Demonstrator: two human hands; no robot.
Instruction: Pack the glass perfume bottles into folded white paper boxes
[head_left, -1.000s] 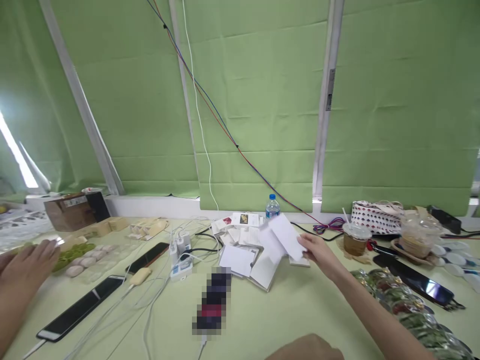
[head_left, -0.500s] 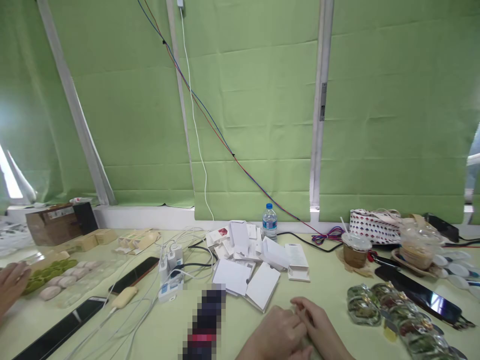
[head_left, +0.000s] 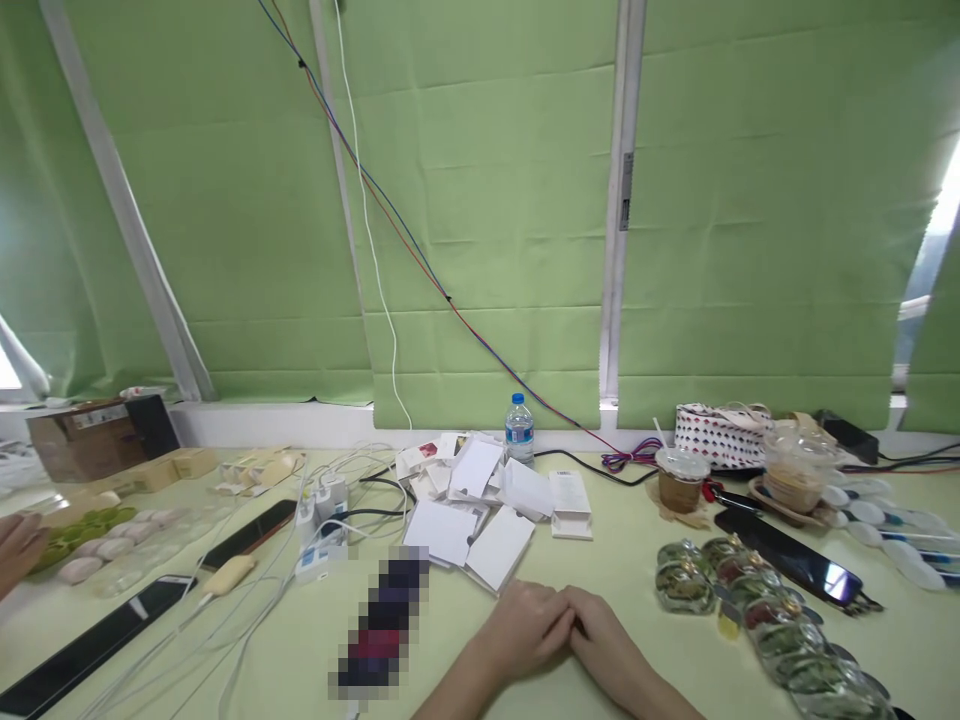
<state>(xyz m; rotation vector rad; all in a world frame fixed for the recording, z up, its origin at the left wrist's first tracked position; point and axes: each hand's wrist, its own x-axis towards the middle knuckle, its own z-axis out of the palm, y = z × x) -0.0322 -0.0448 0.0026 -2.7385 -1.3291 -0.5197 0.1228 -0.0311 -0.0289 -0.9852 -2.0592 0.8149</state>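
My left hand (head_left: 525,622) and my right hand (head_left: 598,632) rest together on the table, just in front of the loose white cards and boxes. Both are closed with bent fingers, and they touch where the fingertips meet. Nothing shows in either one; the palms face down and are hidden. Nearest beyond my left hand lies a white flat box (head_left: 500,548). A pixelated dark object (head_left: 382,615) lies to the left. Right of my hands sit several clear plastic packs with green contents (head_left: 684,580).
A water bottle (head_left: 519,432), a lidded drink cup (head_left: 681,480) and a patterned bag (head_left: 720,430) stand at the back. Charging cables and a power strip (head_left: 319,550) lie left, beside a black phone (head_left: 97,640). Another person's hand (head_left: 19,550) is at the far left.
The camera view has shifted slightly, so the table things appear farther left. My hands have moved a little, and my right hand's fingers are more bent against the left hand.
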